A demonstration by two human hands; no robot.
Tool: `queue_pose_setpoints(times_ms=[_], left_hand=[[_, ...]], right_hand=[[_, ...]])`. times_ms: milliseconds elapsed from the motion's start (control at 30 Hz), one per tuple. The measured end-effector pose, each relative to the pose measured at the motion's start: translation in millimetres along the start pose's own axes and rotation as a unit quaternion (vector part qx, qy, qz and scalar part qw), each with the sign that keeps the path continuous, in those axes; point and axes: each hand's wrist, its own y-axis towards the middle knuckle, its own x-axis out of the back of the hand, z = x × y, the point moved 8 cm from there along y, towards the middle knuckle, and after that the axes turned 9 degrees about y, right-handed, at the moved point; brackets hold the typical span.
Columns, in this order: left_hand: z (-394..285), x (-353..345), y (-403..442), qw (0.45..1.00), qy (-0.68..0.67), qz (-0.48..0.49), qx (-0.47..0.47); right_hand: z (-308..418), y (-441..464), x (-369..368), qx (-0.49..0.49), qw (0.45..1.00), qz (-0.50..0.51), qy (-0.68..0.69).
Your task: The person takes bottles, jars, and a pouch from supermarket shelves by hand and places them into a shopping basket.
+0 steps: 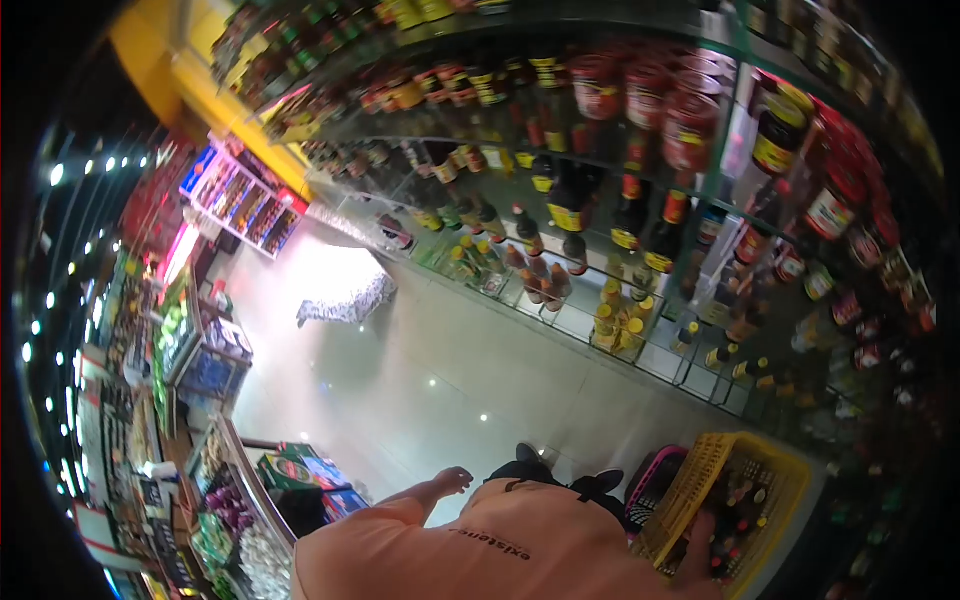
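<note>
My left hand (455, 480) hangs beside my body over the tiled floor, its fingers loosely bent and apart, with nothing seen in it. At the lower right stands a yellow plastic crate (690, 490) with slatted sides. Several dark bottles (745, 500) with red and yellow caps lie or stand inside it. My right hand (702, 525) reaches down at the crate's near wall, close to the bottles. Its fingers are blurred and partly hidden, so I cannot make out whether they grip a bottle or the crate.
Glass shelves (560, 150) packed with bottles and jars run along the far side. A pink-edged dark basket (655, 475) touches the crate. Vegetable stands (235, 510) line the left. A patterned cover (350, 290) sits on the floor ahead, before a drinks rack (240, 200).
</note>
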Motion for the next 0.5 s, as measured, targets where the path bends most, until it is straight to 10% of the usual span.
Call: queue_pose_setpoints(times_ms=[200, 267, 300, 400, 467, 500], left_hand=[[28.9, 35.3, 22.4, 0.999, -0.047, 0.009, 0.001], [44.3, 52.1, 27.2, 0.996, -0.087, 0.001, -0.002], [54.4, 60.1, 30.9, 0.993, -0.117, -0.006, 0.002], [88.2, 80.6, 32.1, 0.984, -0.179, -0.015, 0.016], [118.2, 89.3, 39.6, 0.980, -0.197, -0.018, 0.015], [132.7, 90.9, 43.6, 0.977, -0.210, -0.022, 0.013]], right_hand=[[43.8, -83.7, -25.6, -0.065, 0.968, -0.242, -0.032], [52.3, -52.1, -6.3, 0.212, 0.755, -0.305, -0.540], [63.1, -84.6, -25.1, 0.221, 0.751, -0.305, -0.542], [125.0, -162.8, -134.2, 0.110, 0.810, -0.397, -0.419], [119.1, -161.9, -196.4, 0.131, 0.875, -0.199, -0.422], [40.5, -37.0, -139.8, 0.186, 0.982, 0.022, -0.012]])
